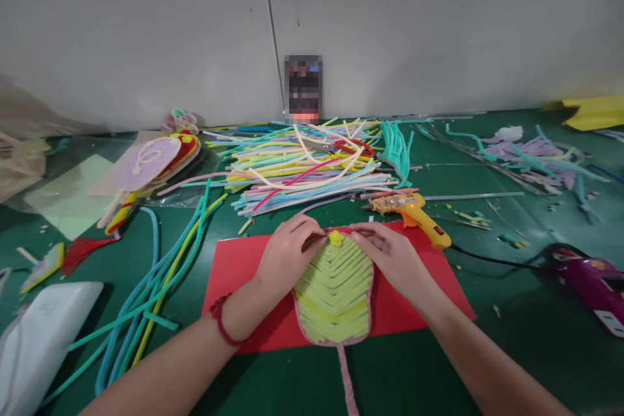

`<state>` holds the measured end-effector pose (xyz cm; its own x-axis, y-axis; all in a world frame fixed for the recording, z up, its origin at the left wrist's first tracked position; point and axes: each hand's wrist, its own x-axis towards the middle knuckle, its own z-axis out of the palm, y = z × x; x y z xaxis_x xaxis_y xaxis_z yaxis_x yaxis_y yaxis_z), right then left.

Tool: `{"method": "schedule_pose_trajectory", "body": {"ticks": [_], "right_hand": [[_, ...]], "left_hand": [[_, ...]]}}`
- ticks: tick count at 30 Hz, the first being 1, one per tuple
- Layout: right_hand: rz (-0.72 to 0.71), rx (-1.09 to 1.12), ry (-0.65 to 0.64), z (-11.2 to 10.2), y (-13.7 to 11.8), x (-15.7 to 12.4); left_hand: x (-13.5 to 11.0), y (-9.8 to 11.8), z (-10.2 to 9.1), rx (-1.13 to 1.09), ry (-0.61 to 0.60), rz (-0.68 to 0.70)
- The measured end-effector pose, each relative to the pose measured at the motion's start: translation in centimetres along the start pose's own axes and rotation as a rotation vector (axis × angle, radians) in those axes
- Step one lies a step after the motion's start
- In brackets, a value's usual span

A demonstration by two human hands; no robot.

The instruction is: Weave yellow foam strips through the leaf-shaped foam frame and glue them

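A leaf-shaped fan of light green pipe cleaners (pixel 334 296), edged in pink with a pink stem, lies on a red sheet (pixel 234 273). A small yellow tuft (pixel 335 238) sits at its top. My left hand (pixel 287 257) rests on the fan's upper left edge, fingers curled and pinched near the tuft. My right hand (pixel 390 253) presses on the upper right edge, fingers together and bent toward the tuft.
A heap of coloured pipe cleaners (pixel 302 166) lies behind the sheet on the green table (pixel 511 312). A yellow glue gun (pixel 414 213) lies at the sheet's far right corner, a purple one (pixel 592 283) further right. Finished fans (pixel 151 162) at back left; long strands (pixel 156 279) at left.
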<state>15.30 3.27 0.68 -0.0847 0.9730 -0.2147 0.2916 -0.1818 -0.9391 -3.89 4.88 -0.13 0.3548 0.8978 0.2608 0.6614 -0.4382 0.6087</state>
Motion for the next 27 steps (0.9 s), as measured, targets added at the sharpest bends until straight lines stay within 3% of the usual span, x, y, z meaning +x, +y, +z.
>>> {"method": "schedule_pose_trajectory", "body": {"ticks": [6,17,27], "right_hand": [[-0.009,-0.100,-0.008,0.7,-0.2,-0.4],[-0.009,-0.120,0.045,1.3,0.0,-0.2],[0.005,-0.090,0.039,1.2,-0.3,-0.3]], "left_hand": [[-0.1,0.1,0.2,-0.025,-0.006,0.074],[-0.3,0.6,0.3,0.002,-0.028,0.082],[-0.1,0.8,-0.1,-0.078,-0.017,-0.116]]}}
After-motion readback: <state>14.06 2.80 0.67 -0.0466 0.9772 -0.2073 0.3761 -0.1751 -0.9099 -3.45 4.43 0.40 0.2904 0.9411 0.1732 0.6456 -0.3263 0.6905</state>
